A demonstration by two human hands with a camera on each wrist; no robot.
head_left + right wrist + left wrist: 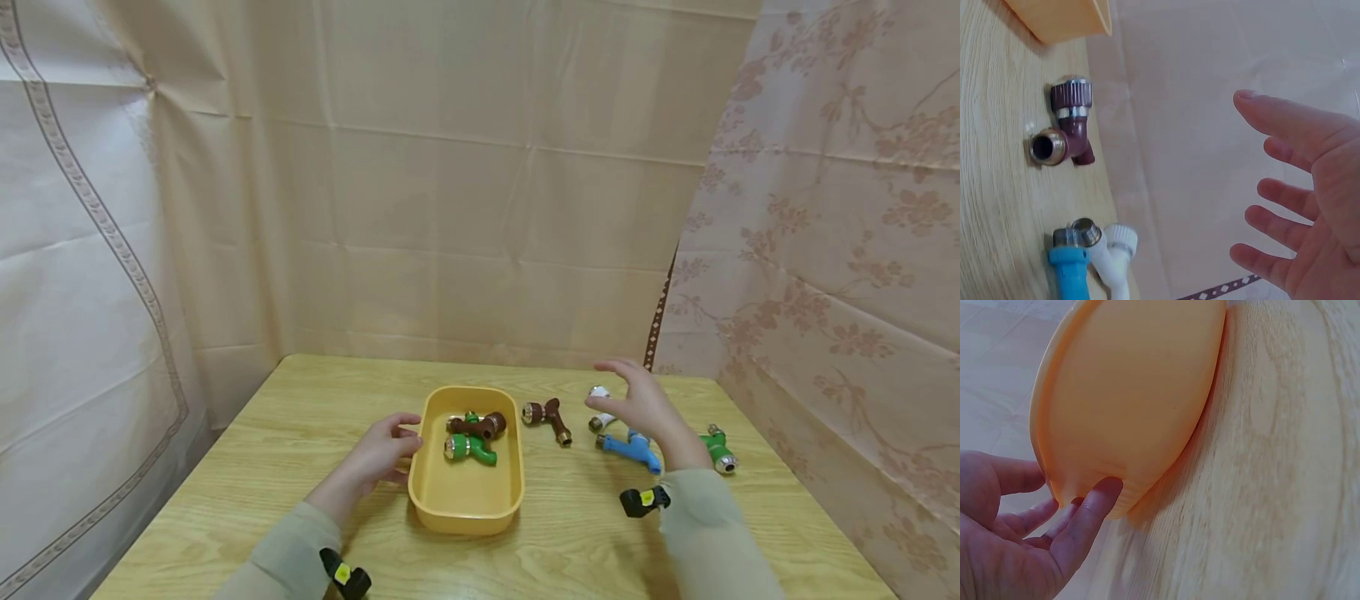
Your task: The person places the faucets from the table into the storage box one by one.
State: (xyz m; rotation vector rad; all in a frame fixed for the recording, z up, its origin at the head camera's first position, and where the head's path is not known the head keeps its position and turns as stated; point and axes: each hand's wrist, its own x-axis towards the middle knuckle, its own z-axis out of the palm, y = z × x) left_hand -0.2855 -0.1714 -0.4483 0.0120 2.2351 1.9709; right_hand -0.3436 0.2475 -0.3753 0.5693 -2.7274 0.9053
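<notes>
A yellow plastic bin (467,523) stands on the table, with a brown tap (487,427) lying over green tap parts (480,452) inside it. My left hand (378,454) touches the bin's left wall with its fingertips; the left wrist view shows the fingers against the outer side. Fingers spread and holding nothing, my right hand (645,408) hovers above the taps right of the bin. Nearest it are a white tap (598,422), partly hidden by the hand, and a blue tap (632,451). Another brown tap (553,421) lies between bin and white tap.
Beyond the right wrist lies a green tap (720,452), partly covered by the arm. The wooden table (300,417) meets a beige curtain (465,208) at the back. Patterned cloth (862,250) hangs along the right side and pale cloth (67,292) along the left.
</notes>
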